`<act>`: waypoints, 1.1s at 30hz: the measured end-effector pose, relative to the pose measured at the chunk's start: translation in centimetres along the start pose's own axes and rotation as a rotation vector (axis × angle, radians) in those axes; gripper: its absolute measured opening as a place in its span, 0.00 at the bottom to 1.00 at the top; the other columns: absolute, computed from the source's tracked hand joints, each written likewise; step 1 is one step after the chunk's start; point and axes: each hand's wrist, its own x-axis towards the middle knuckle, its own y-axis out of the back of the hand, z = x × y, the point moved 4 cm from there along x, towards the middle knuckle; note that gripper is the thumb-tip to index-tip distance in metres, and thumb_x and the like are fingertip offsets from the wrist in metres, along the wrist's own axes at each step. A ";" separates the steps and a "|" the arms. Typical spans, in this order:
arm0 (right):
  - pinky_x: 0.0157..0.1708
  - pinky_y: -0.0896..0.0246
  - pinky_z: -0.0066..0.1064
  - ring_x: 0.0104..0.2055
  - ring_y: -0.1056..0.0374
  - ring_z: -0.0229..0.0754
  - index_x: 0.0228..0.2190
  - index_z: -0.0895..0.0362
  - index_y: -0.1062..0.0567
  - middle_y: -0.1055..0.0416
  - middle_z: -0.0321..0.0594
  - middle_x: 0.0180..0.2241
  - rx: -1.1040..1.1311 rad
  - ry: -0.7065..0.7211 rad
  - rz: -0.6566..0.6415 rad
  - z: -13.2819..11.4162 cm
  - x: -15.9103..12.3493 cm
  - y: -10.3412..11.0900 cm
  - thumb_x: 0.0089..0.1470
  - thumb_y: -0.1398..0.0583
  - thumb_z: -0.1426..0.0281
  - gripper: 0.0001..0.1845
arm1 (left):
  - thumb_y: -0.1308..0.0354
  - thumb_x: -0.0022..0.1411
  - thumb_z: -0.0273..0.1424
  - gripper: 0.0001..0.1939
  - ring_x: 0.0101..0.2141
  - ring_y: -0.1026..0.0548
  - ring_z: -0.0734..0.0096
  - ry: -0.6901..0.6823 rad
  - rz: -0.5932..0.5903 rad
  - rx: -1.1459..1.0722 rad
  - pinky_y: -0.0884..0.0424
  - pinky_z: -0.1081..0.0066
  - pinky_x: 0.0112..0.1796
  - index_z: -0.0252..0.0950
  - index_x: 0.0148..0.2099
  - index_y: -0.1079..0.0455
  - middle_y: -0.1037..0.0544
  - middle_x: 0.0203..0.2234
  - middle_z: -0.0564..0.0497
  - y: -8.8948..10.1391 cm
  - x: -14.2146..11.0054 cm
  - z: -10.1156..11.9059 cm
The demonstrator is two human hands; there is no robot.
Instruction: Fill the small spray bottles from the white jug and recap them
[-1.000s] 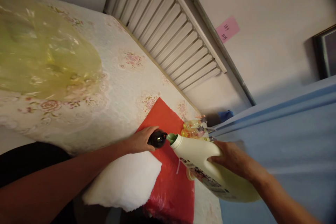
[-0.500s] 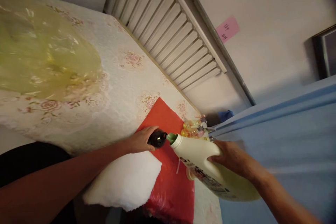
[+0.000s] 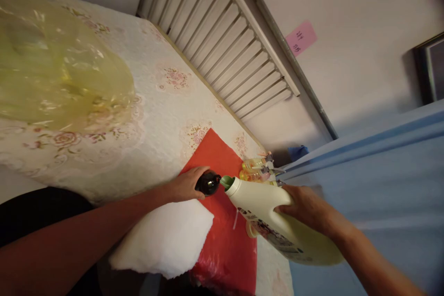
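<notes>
My left hand [image 3: 185,186] is wrapped round a small dark bottle [image 3: 208,184] above a red sheet [image 3: 217,152]. In my right hand [image 3: 305,206] a large pale detergent jug [image 3: 267,201] lies tilted, gripped at its handle. The jug's green spout [image 3: 227,183] is at the dark bottle's mouth; whether liquid runs between them I cannot make out. A pale round cap [image 3: 251,230] shows on the sheet, partly behind the jug. Below my left wrist lies a white fluffy pad [image 3: 168,238] that overlaps the sheet.
Several small bottles with yellow contents [image 3: 255,171] stand beyond the jug. A yellow plastic bag [image 3: 62,64] covers the left of the floral tablecloth [image 3: 149,120]. A slatted metal rack [image 3: 222,41] lines the table's far edge, and blue cloth [image 3: 388,185] hangs at right.
Both hands, the dark bottle and the spout hold their places. The liquid level inside the dark bottle cannot be seen.
</notes>
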 end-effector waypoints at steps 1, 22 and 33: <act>0.32 0.40 0.31 0.36 0.27 0.46 0.34 0.55 0.25 0.22 0.43 0.36 0.001 0.002 -0.001 0.0 0.0 0.0 0.49 0.38 0.62 0.12 | 0.35 0.44 0.29 0.42 0.58 0.35 0.49 -0.004 0.000 -0.001 0.37 0.54 0.56 0.43 0.62 0.44 0.33 0.57 0.45 0.0 0.0 0.0; 0.33 0.39 0.30 0.37 0.27 0.47 0.36 0.56 0.24 0.21 0.45 0.37 -0.058 -0.001 -0.010 -0.6 0.0 0.6 0.50 0.38 0.63 0.12 | 0.35 0.44 0.29 0.41 0.57 0.35 0.48 -0.026 0.007 0.004 0.37 0.53 0.57 0.43 0.61 0.42 0.32 0.57 0.45 0.0 0.0 0.1; 0.33 0.40 0.31 0.36 0.27 0.46 0.35 0.56 0.24 0.21 0.44 0.36 -0.062 -0.003 0.000 -0.7 -0.1 0.7 0.50 0.38 0.63 0.12 | 0.35 0.44 0.29 0.41 0.58 0.36 0.46 -0.018 0.003 0.000 0.38 0.52 0.57 0.43 0.62 0.42 0.33 0.58 0.45 0.0 -0.1 0.2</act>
